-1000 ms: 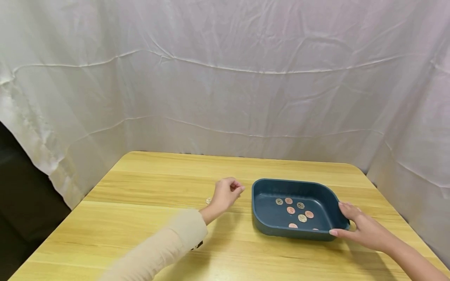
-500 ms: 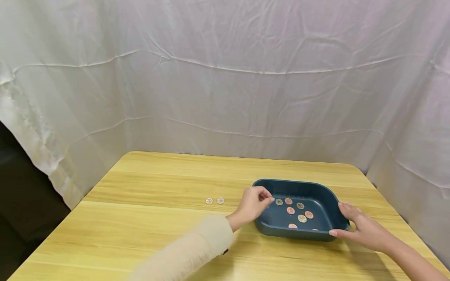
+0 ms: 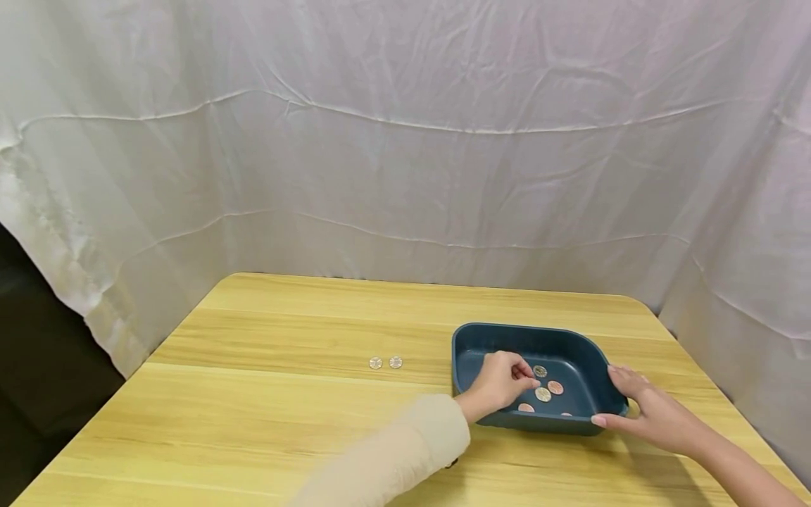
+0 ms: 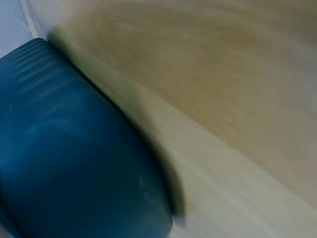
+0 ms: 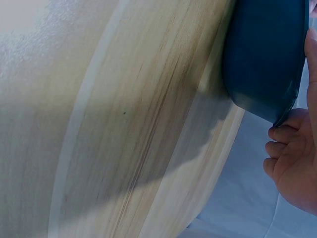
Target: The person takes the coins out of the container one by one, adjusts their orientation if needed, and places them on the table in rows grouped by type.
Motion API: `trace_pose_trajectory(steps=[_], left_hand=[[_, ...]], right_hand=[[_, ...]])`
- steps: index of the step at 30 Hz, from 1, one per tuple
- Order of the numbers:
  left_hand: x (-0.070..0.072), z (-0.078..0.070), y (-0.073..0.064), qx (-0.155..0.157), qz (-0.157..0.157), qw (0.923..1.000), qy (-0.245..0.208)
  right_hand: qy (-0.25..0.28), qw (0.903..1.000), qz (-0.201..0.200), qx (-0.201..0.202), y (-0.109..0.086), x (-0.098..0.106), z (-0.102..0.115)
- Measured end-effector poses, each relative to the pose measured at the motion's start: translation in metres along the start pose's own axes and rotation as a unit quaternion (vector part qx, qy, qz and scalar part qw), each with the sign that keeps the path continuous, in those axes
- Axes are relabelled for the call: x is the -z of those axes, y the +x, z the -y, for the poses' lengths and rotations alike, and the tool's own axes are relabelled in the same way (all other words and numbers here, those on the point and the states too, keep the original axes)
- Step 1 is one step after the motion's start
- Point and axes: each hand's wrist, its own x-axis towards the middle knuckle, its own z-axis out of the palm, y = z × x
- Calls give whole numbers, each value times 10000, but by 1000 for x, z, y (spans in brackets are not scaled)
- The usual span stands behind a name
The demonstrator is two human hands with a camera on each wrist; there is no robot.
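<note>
Inside the dark blue tray [image 3: 472,338], my left hand [image 3: 497,384] hovers over the coins with its fingers loosely bent and thumb near the fingertips; no coin shows between them. Close to the fingertips lie a gold coin [image 3: 543,394], a copper coin [image 3: 555,387] and a darker brass coin [image 3: 540,370]. Another copper coin [image 3: 526,408] is near the front wall, and the left hand covers some others. My right hand [image 3: 652,412] grips the tray's right end, thumb at the front rim and fingers at the far side. In the right wrist view its curled fingers [image 5: 290,144] hold the tray's rim.
Two silvery coins, a left one [image 3: 376,362] and a right one [image 3: 395,362], lie side by side on the wooden table [image 3: 285,408], left of the tray. Pale curtains [image 3: 405,176] hang behind the table and at its sides.
My left hand has moved right from beside the table coins, over the tray's left rim, into the tray. The second table coin has come into sight. The right hand keeps its place.
</note>
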Motion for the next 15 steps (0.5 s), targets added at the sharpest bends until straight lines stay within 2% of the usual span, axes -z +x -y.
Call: trace_pose_trajectory(steps=[3,6,8,10,13,15], left_hand=[[-9,-4,4,150,121,9995,253],[-16,-10,8,448,353,9974,437],[-20,-14,11,510,584,9933,858],[-23,-16,14,521,827,9862,1337],[-26,-17,18,373,1187,9680,2178],[-27,-17,21,393,1448,9577,2454]], right_hand=[[12,10000,-5,16,-1,0,0],[18,10000,3,3,-1,0,0],[25,10000,0,3,-2,1,0],[48,10000,-14,17,-2,1,0],[94,9999,-47,55,-2,0,-1],[123,9999,-57,60,-3,1,-1]])
